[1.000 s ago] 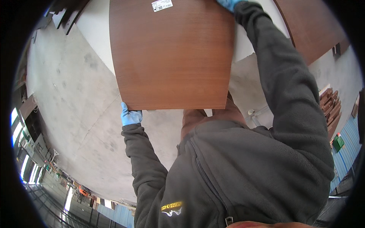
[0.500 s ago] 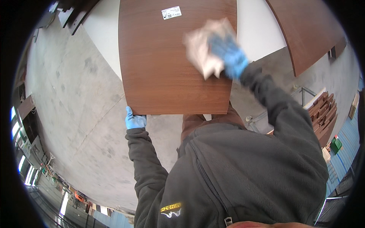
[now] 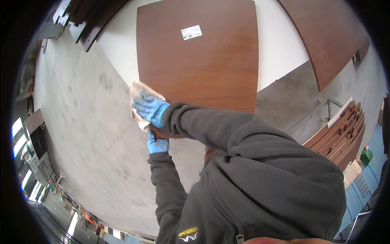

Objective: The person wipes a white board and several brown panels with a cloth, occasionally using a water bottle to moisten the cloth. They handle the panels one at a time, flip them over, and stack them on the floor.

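A brown wood-grain panel (image 3: 195,69) with a white label (image 3: 191,32) lies flat in front of me. My right hand (image 3: 151,109), in a blue glove, reaches across to the panel's left edge and presses a cream cloth (image 3: 140,90) there, part of it hanging past the edge. Just below, my left hand (image 3: 157,144), gloved in blue too, grips the panel at its near left corner. The cloth and my right hand partly hide that corner, and my right forearm covers much of the near edge.
Under the panel is a white surface (image 3: 278,49). Another brown panel (image 3: 325,36) lies at the far right. Stacked brown strips (image 3: 339,132) stand at the right beside a metal frame (image 3: 330,106). Dark boards (image 3: 91,24) jut in at the far left above the concrete floor (image 3: 93,122).
My right hand has swept the cloth from the panel's right side to its near left edge. My left hand stays at the corner. The view has shifted slightly.
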`<state>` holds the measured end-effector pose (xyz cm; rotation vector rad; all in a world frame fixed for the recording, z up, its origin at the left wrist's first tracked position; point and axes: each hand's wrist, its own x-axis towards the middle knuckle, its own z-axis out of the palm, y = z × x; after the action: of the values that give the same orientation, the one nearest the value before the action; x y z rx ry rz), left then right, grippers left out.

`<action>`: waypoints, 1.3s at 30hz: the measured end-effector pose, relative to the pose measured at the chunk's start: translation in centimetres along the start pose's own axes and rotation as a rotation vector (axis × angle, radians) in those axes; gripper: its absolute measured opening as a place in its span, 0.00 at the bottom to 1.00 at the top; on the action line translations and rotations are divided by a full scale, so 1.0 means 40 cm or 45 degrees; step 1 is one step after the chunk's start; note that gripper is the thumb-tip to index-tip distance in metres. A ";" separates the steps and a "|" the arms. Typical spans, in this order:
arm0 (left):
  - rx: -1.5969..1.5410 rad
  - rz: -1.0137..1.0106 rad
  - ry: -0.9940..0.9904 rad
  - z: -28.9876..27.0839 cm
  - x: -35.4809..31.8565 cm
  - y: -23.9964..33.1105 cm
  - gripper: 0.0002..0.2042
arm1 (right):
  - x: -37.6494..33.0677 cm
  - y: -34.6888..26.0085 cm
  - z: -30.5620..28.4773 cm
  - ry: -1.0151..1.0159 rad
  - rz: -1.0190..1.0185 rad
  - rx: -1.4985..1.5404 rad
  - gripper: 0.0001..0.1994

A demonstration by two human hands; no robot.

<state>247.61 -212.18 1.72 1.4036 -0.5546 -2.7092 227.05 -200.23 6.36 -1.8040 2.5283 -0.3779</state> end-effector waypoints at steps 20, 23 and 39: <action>0.047 0.086 0.166 0.023 -0.019 -0.012 0.26 | -0.774 0.559 -0.217 0.304 0.491 0.036 0.35; 0.003 0.020 0.088 0.019 -0.016 -0.017 0.26 | -0.864 0.200 -0.184 -0.069 0.284 0.207 0.31; 0.169 -0.131 0.063 -0.044 0.004 0.038 0.24 | -0.443 -0.174 0.056 0.355 -0.210 0.472 0.39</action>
<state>248.71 -214.15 1.16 1.5675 -0.6895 -2.7534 239.80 -186.23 3.32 -1.9189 2.2611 -1.0921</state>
